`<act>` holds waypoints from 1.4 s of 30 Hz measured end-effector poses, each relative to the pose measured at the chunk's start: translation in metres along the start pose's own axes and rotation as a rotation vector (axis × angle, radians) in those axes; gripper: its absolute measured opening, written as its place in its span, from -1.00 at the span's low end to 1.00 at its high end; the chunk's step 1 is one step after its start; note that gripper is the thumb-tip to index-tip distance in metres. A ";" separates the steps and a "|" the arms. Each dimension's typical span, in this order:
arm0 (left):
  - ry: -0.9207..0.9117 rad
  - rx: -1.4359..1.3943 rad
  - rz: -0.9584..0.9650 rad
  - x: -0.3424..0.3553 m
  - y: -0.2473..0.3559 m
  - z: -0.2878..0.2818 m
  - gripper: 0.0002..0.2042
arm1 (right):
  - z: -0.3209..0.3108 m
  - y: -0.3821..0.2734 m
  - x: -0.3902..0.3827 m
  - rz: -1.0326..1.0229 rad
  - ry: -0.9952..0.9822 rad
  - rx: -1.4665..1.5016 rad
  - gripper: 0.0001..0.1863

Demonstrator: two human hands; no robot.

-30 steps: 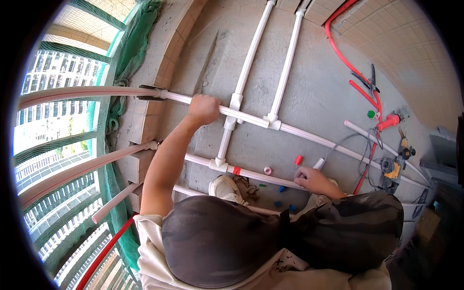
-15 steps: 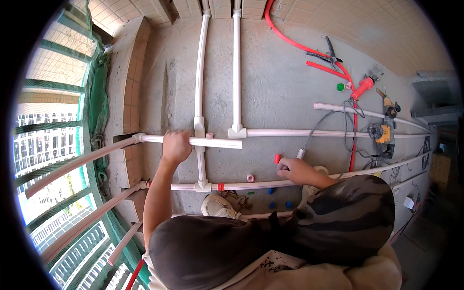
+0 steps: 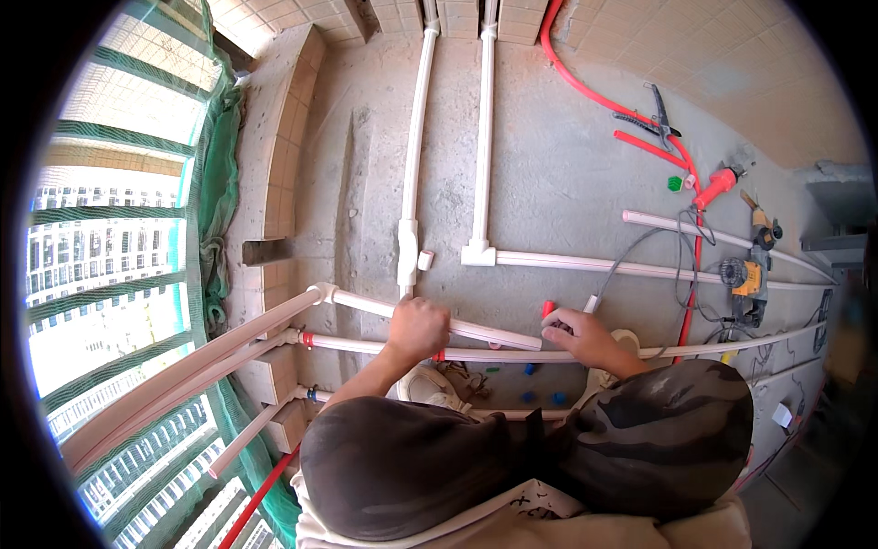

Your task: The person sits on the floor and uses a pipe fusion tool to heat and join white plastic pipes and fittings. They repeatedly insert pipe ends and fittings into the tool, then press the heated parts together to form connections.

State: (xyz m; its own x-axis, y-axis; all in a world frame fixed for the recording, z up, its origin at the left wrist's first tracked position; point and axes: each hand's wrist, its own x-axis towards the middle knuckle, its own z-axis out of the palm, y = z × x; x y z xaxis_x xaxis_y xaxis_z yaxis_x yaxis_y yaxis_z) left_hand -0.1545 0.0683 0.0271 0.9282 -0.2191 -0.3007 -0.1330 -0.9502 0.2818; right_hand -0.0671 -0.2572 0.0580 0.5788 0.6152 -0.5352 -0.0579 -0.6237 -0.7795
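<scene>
Two hands on one loose pipe

Both my hands are on the short white pipe that lies slanted across the concrete floor, its left end pushed into a white elbow by the low brick kerb. Left of that, green netting hangs over the edge. My left hand is closed around the pipe near its middle. Just beyond it, a white tee fitting sits at the near end of a long pipe running away from me, with a small loose white coupling beside it. My right hand is at the pipe's free right end, fingers curled; whether it pinches the pipe end or a small fitting I cannot tell. A red cap stands just beside it.

As I judge it, doing this well means keeping the left grip firm so the elbow joint does not twist, holding the pipe level, and lining up its free end squarely before pushing anything on. Further right lie a red hose, pipe cutters and a yellow power tool with its grey cable.
</scene>
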 end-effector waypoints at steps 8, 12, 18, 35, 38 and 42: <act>-0.013 -0.014 -0.025 -0.006 -0.003 -0.007 -0.91 | -0.008 -0.025 0.050 -0.229 -0.056 -0.441 -0.51; 0.015 0.022 -0.033 -0.003 -0.030 -0.003 -0.91 | -0.023 -0.026 0.092 -0.297 0.180 -0.697 -0.52; 0.030 0.070 -0.119 0.012 -0.078 -0.029 -0.91 | -0.005 -0.023 0.109 -0.323 0.349 -0.684 -0.59; -0.020 0.065 -0.286 0.048 -0.139 -0.032 -0.82 | 0.038 -0.045 0.125 -0.022 0.242 0.108 -0.67; -0.007 0.058 -0.261 0.051 -0.138 -0.037 -0.83 | 0.040 -0.040 0.134 -0.041 0.231 0.095 -0.66; -0.006 0.082 -0.230 0.046 -0.146 -0.029 -0.84 | 0.045 -0.055 0.138 -0.065 0.196 0.064 -0.73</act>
State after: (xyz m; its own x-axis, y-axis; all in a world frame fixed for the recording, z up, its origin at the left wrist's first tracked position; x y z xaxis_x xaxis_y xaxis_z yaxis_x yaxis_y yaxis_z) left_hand -0.0819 0.2033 -0.0013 0.9352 0.0036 -0.3541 0.0531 -0.9901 0.1303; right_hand -0.0203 -0.1159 0.0123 0.7298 0.5437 -0.4146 -0.0634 -0.5500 -0.8328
